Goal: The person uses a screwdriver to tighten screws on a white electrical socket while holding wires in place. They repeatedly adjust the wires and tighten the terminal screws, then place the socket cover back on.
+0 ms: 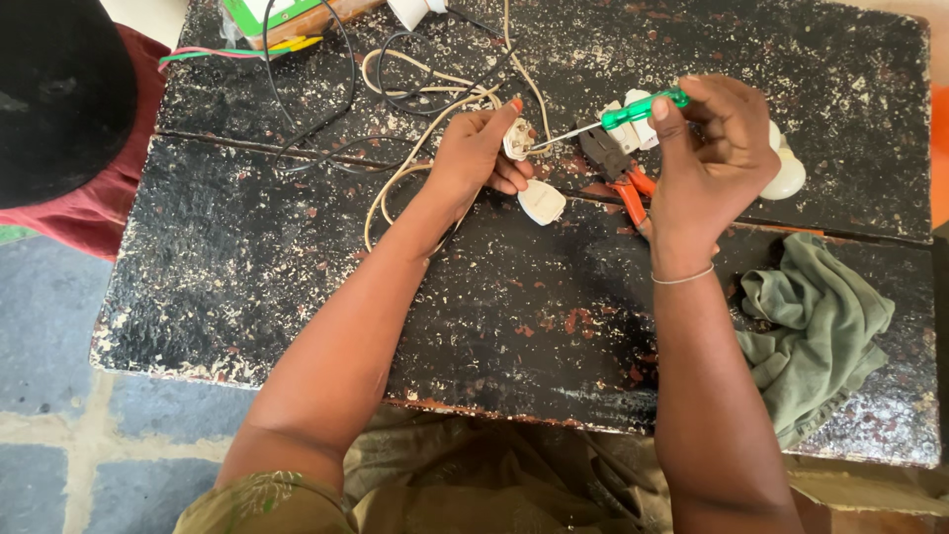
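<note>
Over at the far left edge a dark rounded shape (pixel 54 94) and a red cloth (pixel 119 198) sit beside the worn black table (pixel 297 297), whose paint is chipped and speckled white. Near the table's top left corner lies a green and white box (pixel 262 18) with red, green and yellow wires (pixel 237 49) trailing from it, and black cables (pixel 326 119) loop across the boards next to a cream cord (pixel 395 188).

Moving right, the left hand (pixel 474 158) is clenched around a small white plug part (pixel 517 138), gripped between thumb and fingers just above the table, with the cream cord running into it. Just below that hand, a white plug cover (pixel 542 202) lies on the table, touching or nearly touching the fingers.

Further right, the right hand (pixel 707 163) grasps a screwdriver with a green translucent handle (pixel 643 107) between thumb and forefinger; its thin metal shaft points left and its tip meets the plug part in the left hand. Under the screwdriver, pliers with orange handles (pixel 623 178) rest on the table, partly hidden by the right hand. A white rounded object (pixel 789 173) peeks out behind that hand; I cannot tell what it is. A thin bracelet (pixel 682 279) circles the right wrist.

Toward the right end, a crumpled grey-green rag (pixel 816 326) lies on the table, close to the right forearm.
</note>
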